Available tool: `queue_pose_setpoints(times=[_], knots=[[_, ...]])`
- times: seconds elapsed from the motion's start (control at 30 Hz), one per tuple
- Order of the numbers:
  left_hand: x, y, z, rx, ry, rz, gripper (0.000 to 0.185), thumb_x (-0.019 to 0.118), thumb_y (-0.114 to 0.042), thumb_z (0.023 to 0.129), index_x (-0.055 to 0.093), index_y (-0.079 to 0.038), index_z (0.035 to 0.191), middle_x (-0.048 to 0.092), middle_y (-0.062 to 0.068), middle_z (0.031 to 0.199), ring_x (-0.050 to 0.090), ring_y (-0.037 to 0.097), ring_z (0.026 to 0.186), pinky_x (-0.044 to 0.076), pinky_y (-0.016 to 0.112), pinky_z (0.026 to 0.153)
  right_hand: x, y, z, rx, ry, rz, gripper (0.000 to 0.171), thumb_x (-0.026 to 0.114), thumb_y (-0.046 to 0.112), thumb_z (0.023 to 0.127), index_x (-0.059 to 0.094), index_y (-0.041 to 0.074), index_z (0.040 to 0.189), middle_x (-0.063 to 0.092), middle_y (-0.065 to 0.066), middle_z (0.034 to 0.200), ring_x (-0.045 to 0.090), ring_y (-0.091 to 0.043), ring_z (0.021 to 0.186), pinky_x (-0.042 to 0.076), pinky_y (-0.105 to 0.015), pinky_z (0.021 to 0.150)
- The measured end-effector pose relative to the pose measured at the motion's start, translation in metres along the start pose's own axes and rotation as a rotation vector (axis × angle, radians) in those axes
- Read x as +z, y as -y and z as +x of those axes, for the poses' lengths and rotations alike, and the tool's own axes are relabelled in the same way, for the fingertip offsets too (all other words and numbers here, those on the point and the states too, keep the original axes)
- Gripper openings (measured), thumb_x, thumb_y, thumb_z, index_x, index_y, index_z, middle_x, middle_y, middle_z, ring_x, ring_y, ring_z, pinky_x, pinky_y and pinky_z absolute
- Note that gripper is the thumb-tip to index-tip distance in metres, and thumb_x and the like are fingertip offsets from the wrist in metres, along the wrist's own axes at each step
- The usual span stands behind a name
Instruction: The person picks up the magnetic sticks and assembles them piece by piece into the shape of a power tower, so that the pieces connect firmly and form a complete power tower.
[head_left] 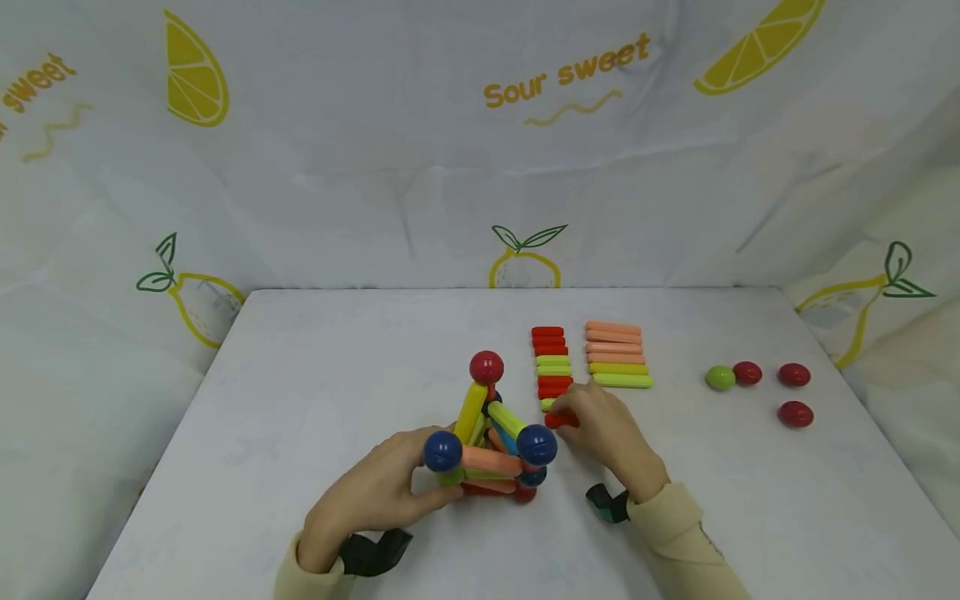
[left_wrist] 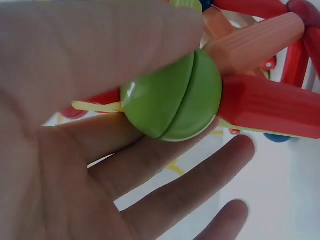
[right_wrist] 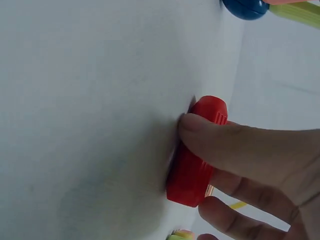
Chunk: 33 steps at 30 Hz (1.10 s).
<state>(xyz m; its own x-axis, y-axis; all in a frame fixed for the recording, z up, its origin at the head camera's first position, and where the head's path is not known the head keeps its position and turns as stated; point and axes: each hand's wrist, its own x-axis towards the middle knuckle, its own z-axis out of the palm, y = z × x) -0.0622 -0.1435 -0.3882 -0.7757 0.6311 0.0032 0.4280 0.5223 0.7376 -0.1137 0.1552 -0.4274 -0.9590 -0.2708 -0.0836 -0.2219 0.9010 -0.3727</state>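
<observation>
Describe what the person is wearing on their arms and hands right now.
Both hands are bare, no gloves. The left hand and right hand come out of cream long sleeves with ribbed cuffs. Each wrist carries a dark strap mount; the right one shows a teal edge. No rings or markings visible.

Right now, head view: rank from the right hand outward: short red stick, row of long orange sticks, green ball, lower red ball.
1. short red stick: pinched in the right hand.
2. row of long orange sticks: beyond the hand, slightly right.
3. green ball: farther right.
4. lower red ball: far right, nearest the table edge.
</observation>
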Motion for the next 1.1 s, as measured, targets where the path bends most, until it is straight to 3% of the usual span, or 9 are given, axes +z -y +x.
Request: queue_pose_setpoints(times=[0.13, 0.3, 0.43, 0.57, 0.73, 0.87, 1.1], knots=[[-0.004, -0.002, -0.004, -0.007, -0.045, 0.043, 0.051, 0.081, -0.029, 0.088, 0.064, -0.017, 0.134, 0.068, 0.001, 0.138, 0.067, 0.018, 0.122, 0.054, 0.047, 0.104, -0.004, 0.004, -0.006, -0.043, -0.061, -0.050, 0.023, 0.088, 0.010, 0.078, 0.081, 0.008, 0.100, 0.077, -0.006, 0.093, 0.059, -0.019, 0.081, 0.055, -0.033, 0.072], [-0.017, -0.012, -0.017, -0.017, -0.171, 0.099, 0.072, 0.085, -0.034, 0.083, 0.055, -0.020, 0.147, 0.069, 0.000, 0.135, 0.070, 0.015, 0.114, 0.059, 0.043, 0.096, -0.037, 0.019, -0.020, -0.143, -0.218, -0.078, 0.027, 0.088, 0.011, 0.079, 0.080, 0.007, 0.104, 0.077, -0.006, 0.093, 0.065, -0.021, 0.085, 0.059, -0.036, 0.074], [-0.022, -0.022, -0.025, 0.021, -0.308, 0.095, 0.073, 0.089, -0.026, 0.079, 0.057, -0.020, 0.145, 0.074, -0.008, 0.120, 0.067, 0.005, 0.100, 0.059, 0.031, 0.084, -0.073, 0.041, -0.035, -0.253, -0.368, 0.054, 0.030, 0.086, 0.009, 0.080, 0.078, 0.007, 0.110, 0.078, -0.006, 0.100, 0.069, -0.026, 0.097, 0.061, -0.046, 0.084], [-0.021, -0.027, -0.028, 0.089, -0.392, 0.062, 0.059, 0.089, -0.019, 0.079, 0.067, -0.019, 0.134, 0.076, -0.009, 0.114, 0.067, 0.003, 0.095, 0.058, 0.028, 0.080, -0.095, 0.068, -0.049, -0.425, -0.466, 0.243, 0.035, 0.086, 0.006, 0.079, 0.078, 0.010, 0.113, 0.079, 0.000, 0.102, 0.071, -0.017, 0.095, 0.061, -0.038, 0.083], [-0.020, -0.030, -0.027, 0.143, -0.416, 0.045, 0.050, 0.089, -0.016, 0.079, 0.071, -0.015, 0.126, 0.078, -0.007, 0.109, 0.068, 0.003, 0.091, 0.059, 0.029, 0.080, -0.097, 0.096, -0.062, -0.596, -0.382, 0.353, 0.036, 0.085, 0.006, 0.080, 0.077, 0.014, 0.115, 0.075, 0.005, 0.102, 0.067, -0.008, 0.090, 0.057, -0.020, 0.073], [-0.020, -0.030, -0.026, 0.163, -0.428, 0.053, 0.049, 0.089, -0.015, 0.078, 0.072, -0.014, 0.125, 0.078, -0.007, 0.106, 0.069, 0.006, 0.089, 0.059, 0.029, 0.079, -0.091, 0.106, -0.066, -0.582, -0.270, 0.330, 0.031, 0.085, 0.014, 0.083, 0.078, 0.017, 0.114, 0.073, 0.007, 0.100, 0.061, -0.004, 0.087, 0.053, -0.015, 0.068], [-0.020, -0.029, -0.026, 0.177, -0.432, 0.054, 0.049, 0.089, -0.014, 0.079, 0.072, -0.014, 0.125, 0.078, -0.007, 0.102, 0.068, 0.007, 0.087, 0.060, 0.029, 0.080, -0.088, 0.109, -0.066, -0.575, -0.223, 0.252, 0.032, 0.086, 0.014, 0.082, 0.079, 0.018, 0.113, 0.071, 0.006, 0.101, 0.058, -0.005, 0.086, 0.053, -0.012, 0.068]])
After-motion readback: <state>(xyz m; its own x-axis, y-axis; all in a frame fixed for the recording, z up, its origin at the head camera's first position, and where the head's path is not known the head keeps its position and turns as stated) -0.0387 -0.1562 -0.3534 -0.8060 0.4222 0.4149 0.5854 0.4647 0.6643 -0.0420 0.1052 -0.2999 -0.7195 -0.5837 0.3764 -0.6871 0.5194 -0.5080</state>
